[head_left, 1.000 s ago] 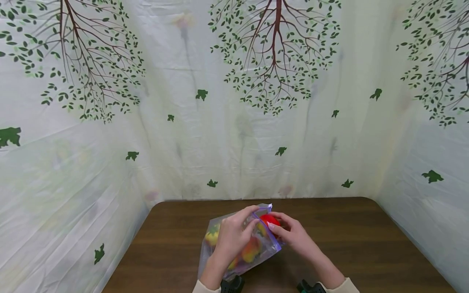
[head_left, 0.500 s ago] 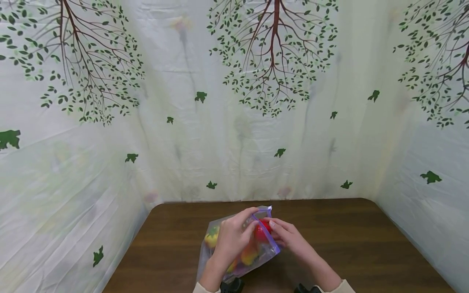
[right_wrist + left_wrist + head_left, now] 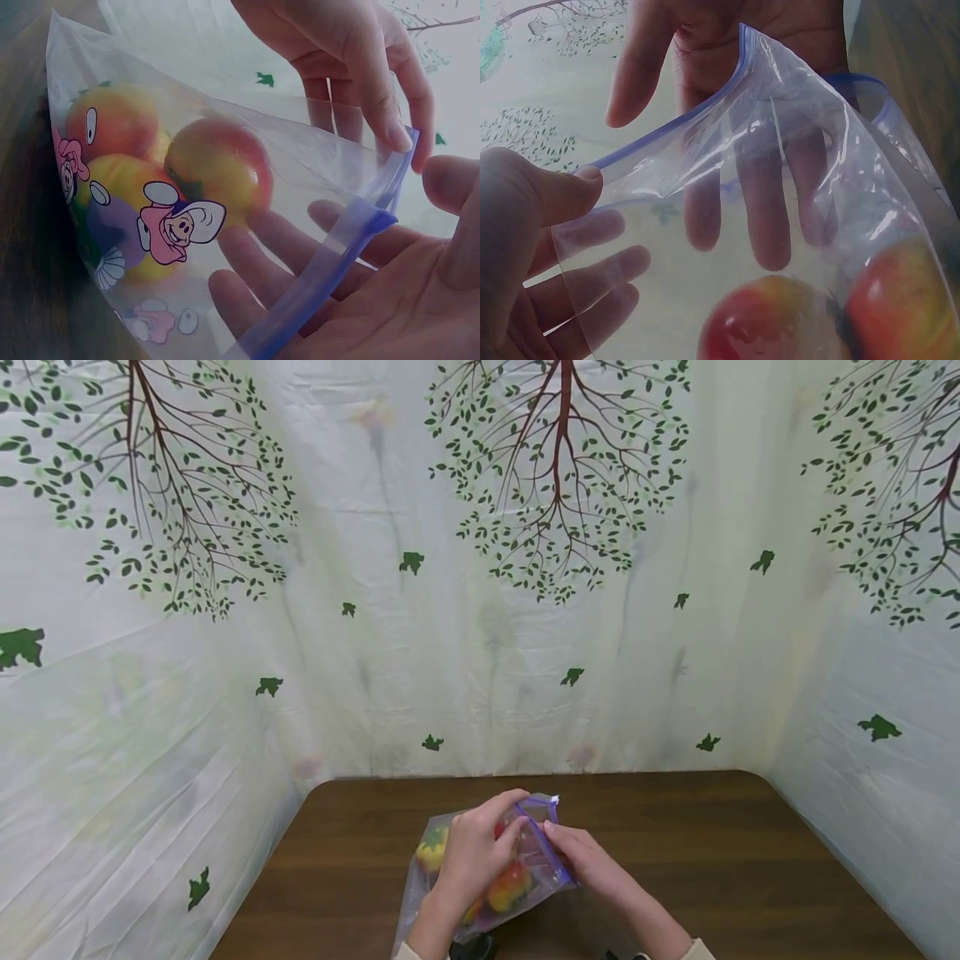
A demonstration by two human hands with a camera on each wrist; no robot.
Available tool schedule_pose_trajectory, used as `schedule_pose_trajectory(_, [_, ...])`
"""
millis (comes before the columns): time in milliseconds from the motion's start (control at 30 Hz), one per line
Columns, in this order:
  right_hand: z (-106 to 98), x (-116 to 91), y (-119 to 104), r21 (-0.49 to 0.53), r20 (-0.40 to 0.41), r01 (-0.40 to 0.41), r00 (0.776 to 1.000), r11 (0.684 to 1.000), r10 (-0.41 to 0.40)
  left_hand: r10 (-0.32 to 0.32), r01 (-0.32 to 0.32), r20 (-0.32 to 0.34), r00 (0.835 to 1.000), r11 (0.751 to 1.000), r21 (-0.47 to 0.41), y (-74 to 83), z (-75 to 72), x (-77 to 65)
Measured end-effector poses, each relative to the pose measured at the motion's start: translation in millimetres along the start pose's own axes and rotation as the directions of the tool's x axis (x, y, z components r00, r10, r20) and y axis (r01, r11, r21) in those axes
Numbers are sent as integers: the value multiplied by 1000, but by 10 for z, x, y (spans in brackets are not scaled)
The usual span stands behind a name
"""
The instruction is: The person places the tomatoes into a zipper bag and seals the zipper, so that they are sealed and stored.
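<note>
A clear zip bag [image 3: 542, 862] with a purple-blue zip edge [image 3: 311, 289] lies tilted on the table. Several round red-and-yellow fruits [image 3: 217, 169] are inside, along with something purple [image 3: 120, 234]. My left hand [image 3: 480, 850] pinches the bag's upper rim between thumb and fingers, keeping the mouth parted. Straight fingers of my right hand [image 3: 596, 864] reach through the mouth and show through the plastic, fingertips close to the nearest fruit [image 3: 769, 322]; its thumb stays outside. Nothing is gripped in that hand.
Dark brown wooden table [image 3: 697, 843] extends around the bag. White cloth walls [image 3: 495, 718] printed with trees and leaves stand behind and at both sides. A black wrist camera [image 3: 474, 947] sits at the left wrist. Cartoon figures [image 3: 180, 225] are printed on the bag.
The shiny red round fruit passed from my right fingers at the mouth into the bag and was let go. My right fingers straightened; the left hand kept its pinch on the rim.
</note>
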State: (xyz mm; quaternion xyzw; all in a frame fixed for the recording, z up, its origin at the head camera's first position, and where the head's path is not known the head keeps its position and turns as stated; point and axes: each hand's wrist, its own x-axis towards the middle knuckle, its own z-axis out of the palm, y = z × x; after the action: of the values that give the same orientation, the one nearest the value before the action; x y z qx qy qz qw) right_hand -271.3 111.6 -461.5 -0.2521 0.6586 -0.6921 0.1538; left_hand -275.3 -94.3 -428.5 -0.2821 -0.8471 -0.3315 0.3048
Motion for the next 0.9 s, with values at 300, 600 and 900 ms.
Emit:
schedule_pose_trajectory(300, [7, -11, -9, -16, -7, -1, 1000, 1000, 1, -7, 7, 7, 1000, 1000, -16, -2, -15, -4])
schedule_pose_trajectory(600, [-80, -42, -74, -90, -112, -10, 994, 996, -1, 15, -15, -2, 1000, 1000, -17, -14, -19, -9])
schedule_pose_trajectory(900, [-310, -100, -116, -121, -410, -45, 912, 992, -9, 23, -21, 29, 999, 998, -51, 2, -28, -17])
